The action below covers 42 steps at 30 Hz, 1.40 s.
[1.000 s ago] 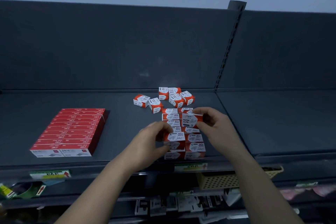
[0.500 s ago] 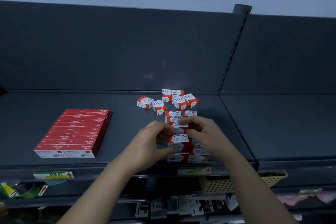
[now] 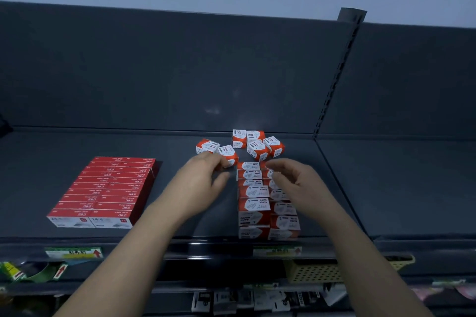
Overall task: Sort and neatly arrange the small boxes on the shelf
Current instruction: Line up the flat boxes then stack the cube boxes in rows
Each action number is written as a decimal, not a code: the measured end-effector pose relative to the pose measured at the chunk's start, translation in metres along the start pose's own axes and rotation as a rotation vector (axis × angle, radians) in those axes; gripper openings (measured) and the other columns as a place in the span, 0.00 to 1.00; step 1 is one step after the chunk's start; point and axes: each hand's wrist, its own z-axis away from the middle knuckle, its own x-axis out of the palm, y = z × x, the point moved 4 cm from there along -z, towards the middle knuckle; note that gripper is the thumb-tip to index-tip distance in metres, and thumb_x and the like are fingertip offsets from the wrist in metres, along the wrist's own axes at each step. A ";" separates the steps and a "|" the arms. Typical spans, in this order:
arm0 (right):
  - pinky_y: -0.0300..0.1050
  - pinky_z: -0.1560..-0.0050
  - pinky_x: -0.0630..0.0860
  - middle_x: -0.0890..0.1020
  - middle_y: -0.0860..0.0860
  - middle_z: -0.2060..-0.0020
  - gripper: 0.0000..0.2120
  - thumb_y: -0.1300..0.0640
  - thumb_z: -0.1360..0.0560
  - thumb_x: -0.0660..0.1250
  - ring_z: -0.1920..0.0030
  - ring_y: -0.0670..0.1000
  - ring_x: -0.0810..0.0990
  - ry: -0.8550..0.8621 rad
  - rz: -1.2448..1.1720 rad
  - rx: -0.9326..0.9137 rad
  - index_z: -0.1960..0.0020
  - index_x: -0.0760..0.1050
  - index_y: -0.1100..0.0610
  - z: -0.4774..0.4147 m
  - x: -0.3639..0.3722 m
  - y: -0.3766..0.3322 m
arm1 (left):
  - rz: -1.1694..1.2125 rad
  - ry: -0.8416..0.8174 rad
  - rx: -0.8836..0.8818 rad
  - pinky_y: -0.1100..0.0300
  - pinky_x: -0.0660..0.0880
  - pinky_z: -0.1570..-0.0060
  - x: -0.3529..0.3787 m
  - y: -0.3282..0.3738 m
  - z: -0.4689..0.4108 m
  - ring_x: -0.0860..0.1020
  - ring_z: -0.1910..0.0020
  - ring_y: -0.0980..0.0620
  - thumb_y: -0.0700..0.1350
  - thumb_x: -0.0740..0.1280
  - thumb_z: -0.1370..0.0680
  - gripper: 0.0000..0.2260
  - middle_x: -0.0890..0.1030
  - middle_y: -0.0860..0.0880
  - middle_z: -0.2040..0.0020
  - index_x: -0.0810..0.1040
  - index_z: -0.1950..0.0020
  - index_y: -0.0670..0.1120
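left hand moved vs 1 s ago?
Yes. The left hand left the near end of the paper-clip box row and went back toward the loose boxes behind it.

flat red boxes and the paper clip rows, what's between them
Head view: only bare shelf, with the left hand and its forearm reaching across it.

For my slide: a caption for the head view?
Left hand reaches for a loose paper clip box; right hand hovers over neat rows.
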 end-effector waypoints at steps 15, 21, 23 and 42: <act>0.49 0.47 0.74 0.80 0.51 0.46 0.10 0.56 0.23 0.62 0.47 0.52 0.78 0.001 0.469 0.033 0.43 0.77 0.56 -0.109 -0.027 0.039 | -0.532 -0.294 -0.066 0.52 0.67 0.42 0.049 -0.034 -0.109 0.70 0.38 0.46 0.59 0.65 0.26 0.22 0.75 0.49 0.37 0.71 0.35 0.52; 0.45 0.56 0.72 0.78 0.54 0.49 0.13 0.46 0.24 0.64 0.51 0.53 0.77 -0.050 0.440 0.117 0.49 0.74 0.56 -0.150 -0.012 0.070 | -0.504 -0.369 -0.088 0.53 0.66 0.42 0.063 -0.043 -0.124 0.71 0.40 0.46 0.56 0.65 0.27 0.21 0.77 0.51 0.38 0.71 0.36 0.54; 0.48 0.52 0.75 0.77 0.55 0.47 0.17 0.44 0.24 0.62 0.49 0.54 0.77 -0.078 0.474 0.172 0.46 0.74 0.58 -0.157 -0.009 0.079 | -0.492 -0.364 -0.091 0.53 0.66 0.42 0.064 -0.044 -0.126 0.71 0.40 0.46 0.56 0.66 0.27 0.21 0.76 0.51 0.38 0.71 0.36 0.53; 0.37 0.52 0.78 0.83 0.46 0.53 0.14 0.64 0.32 0.74 0.51 0.44 0.81 -0.005 -0.145 0.061 0.49 0.77 0.54 -0.047 -0.056 0.037 | 0.157 -0.060 -0.118 0.59 0.71 0.70 0.003 0.022 -0.071 0.75 0.66 0.57 0.51 0.79 0.35 0.20 0.78 0.54 0.63 0.68 0.58 0.48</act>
